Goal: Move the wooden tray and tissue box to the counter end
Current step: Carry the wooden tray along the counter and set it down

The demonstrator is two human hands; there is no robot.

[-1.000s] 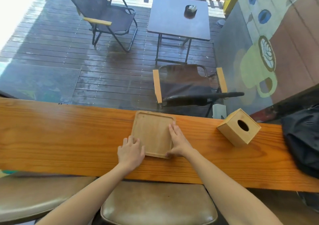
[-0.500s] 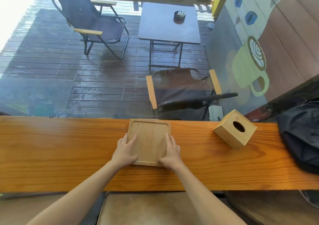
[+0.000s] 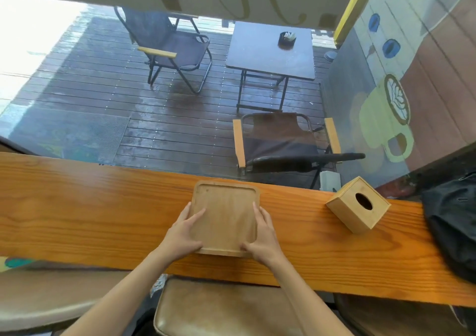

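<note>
A square wooden tray with a raised rim lies on the long wooden counter, near its middle by the window. My left hand grips the tray's left edge, thumb on the inner surface. My right hand holds the right edge and near corner. The tray's near edge looks slightly raised off the counter. A wooden cube tissue box with a round hole on top stands to the right, turned at an angle, apart from both hands.
A black bag lies at the counter's right end, just past the tissue box. Brown padded stools stand below the counter's near edge. Behind the glass are folding chairs and a small table on a wet deck.
Both hands have closed onto the tray's sides; the left hand came from the counter onto the left edge. The tray has turned squarer to me. The tissue box has not moved.
</note>
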